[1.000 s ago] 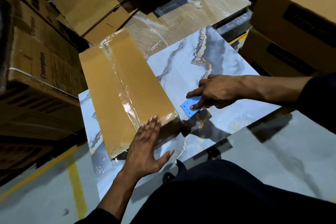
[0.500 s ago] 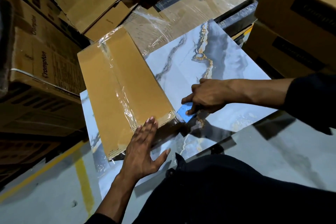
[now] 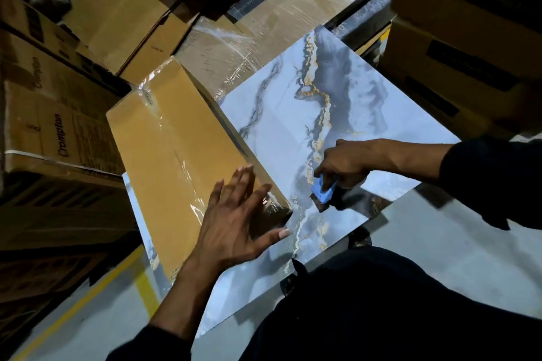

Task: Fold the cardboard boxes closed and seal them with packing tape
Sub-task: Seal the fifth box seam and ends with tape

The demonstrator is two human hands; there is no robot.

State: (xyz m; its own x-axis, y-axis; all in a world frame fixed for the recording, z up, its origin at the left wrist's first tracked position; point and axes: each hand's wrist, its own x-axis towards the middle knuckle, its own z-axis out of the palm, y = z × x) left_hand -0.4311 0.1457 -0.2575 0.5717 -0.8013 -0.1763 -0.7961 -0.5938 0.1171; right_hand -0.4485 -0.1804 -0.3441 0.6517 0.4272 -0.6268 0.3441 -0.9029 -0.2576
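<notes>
— Biggest things in sight?
— Stacked brown cartons [image 3: 55, 114] printed "Crompton" along the left, more cartons [image 3: 457, 38] at upper right, loose flattened cardboard [image 3: 123, 9] at the top. Plastic-wrapped flat packs [image 3: 234, 50] just behind the work surface.

— And the work surface itself?
— A marble-patterned slab [image 3: 293, 126], pale blue-grey with gold and dark veins, lying flat above a grey floor [image 3: 440, 243] with a yellow line [image 3: 146, 287].

— Where's the task's box?
— Long flat cardboard box [image 3: 176, 155] resting on the slab's left part, flaps closed, running from near the body up and away. Clear packing tape [image 3: 187, 173] down the middle of its top, glossy and wrinkled, wrapping over the near end.

— Hands?
— Left hand [image 3: 234, 223] spread flat, fingers straight, palm pressing on the box's near right corner over the tape, thumb splayed out toward the slab. Gripping nothing.
— Right hand [image 3: 346, 164] curled, fingers pinching a small blue tool [image 3: 322, 192] with a dark lower edge, down on the slab just right of the box's corner, apart from the box. Can't tell exactly what kind of tool.
</notes>
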